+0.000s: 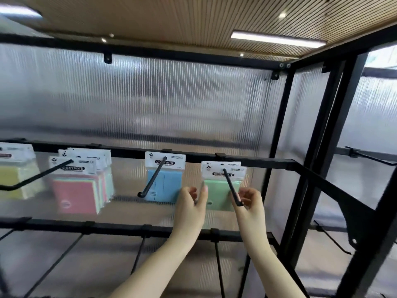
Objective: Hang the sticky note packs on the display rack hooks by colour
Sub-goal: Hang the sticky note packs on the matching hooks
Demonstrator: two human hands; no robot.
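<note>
Green sticky note pack (217,195) threaded on rightmost hook (231,187), matching colour. Left hand (192,204) and right hand (250,201) flank it, fingers loosely curled; actual grip unclear.

Rack (240,162): black
Hooks (150,181): black
Packs: green (217,194), blue (169,186), pink (75,194), yellow (12,179)
Back panel (150,104): ribbed, translucent

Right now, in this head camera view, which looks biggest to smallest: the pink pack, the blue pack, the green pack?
1. pink pack, though it hangs nearer the camera, so this may be nearness only.
2. blue pack and green pack look alike; hands cover part of the green one, so I won't rank them.
</note>
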